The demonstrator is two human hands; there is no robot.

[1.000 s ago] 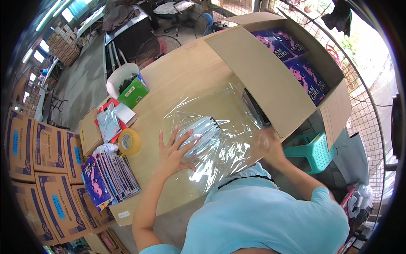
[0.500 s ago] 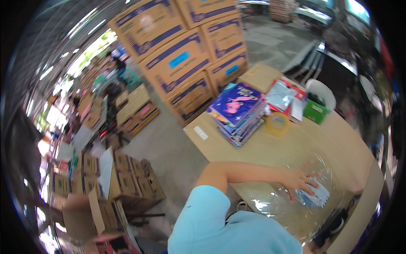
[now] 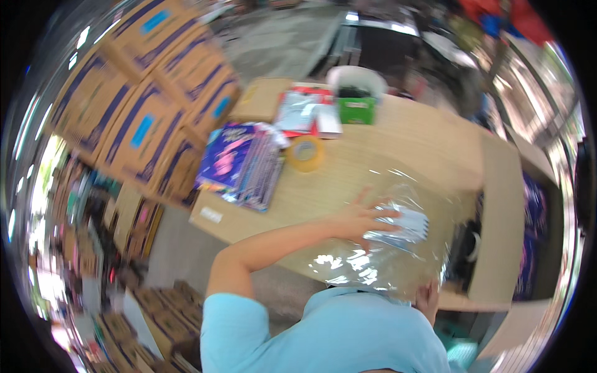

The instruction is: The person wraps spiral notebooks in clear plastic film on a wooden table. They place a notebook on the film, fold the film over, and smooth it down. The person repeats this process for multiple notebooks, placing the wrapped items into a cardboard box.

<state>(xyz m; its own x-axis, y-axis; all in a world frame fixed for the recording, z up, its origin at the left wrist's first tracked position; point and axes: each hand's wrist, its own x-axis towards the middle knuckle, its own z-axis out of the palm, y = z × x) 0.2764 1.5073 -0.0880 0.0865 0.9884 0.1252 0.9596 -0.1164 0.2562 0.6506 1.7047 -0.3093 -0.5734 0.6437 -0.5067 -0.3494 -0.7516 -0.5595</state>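
A clear plastic sheet or bag (image 3: 348, 264) lies across the near part of the table, shiny with reflections. On it my left hand (image 3: 360, 222) rests with fingers spread, touching a pale blue-and-white item (image 3: 407, 227), whose kind I cannot make out. At the table's near edge my right hand (image 3: 428, 298) is curled closed at the plastic's border, seemingly gripping it; blur hides its fingertips. Farther left stands a stack of purple-covered notebooks (image 3: 230, 158), beside a roll of yellowish tape (image 3: 305, 154).
A dark object (image 3: 463, 248) lies right of the plastic, beside an open carton (image 3: 504, 230) holding purple notebooks (image 3: 533, 208). At the back are red and silver packets (image 3: 301, 112), a green box (image 3: 356, 110) and a white tub (image 3: 357, 78). Tall stacked cartons (image 3: 146, 124) stand left.
The view has swung to the right, bringing the open carton and my right hand into sight. My left hand stays spread over the plastic and the pale item.
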